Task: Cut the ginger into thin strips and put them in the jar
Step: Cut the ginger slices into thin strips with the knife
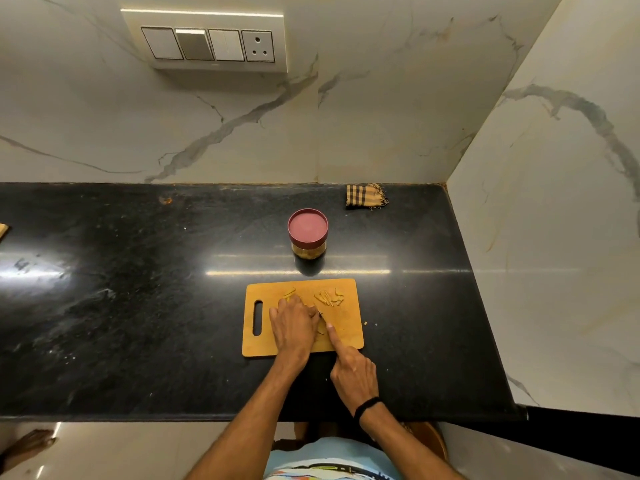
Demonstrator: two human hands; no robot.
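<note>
Shirt (332, 459): pale blue, right under the lens at the counter's edge.
Wall (381, 116): white marble with grey veins, turning a corner on the right.
Counter (138, 306): black polished stone, light glaring across it.
Switches (207, 43): a panel up on the wall, three rockers and a socket.
Board (346, 337): orange, handle slot to the left, near the counter's front edge, and that's where the action is.
Left hand (294, 327): down on the board, fingers curled over the ginger (290, 296), clamping it in place; only a yellow end peeks out past the fingertips.
Right hand (353, 375): wrapped round the knife (320, 314), index finger stretched forward along it; the handle is hidden, and just a dark sliver of blade shows between the hands.
Jar (307, 237): behind the board and apart from it, red lid on, something yellowish inside.
Cloth (366, 196): checked, folded against the back wall.
Strips (328, 297): a cut pile on the board's far right part, apart from both hands.
Band (367, 405): black, on the right wrist.
Scrap (366, 323): one tiny bit on the counter, just off the board's right edge.
</note>
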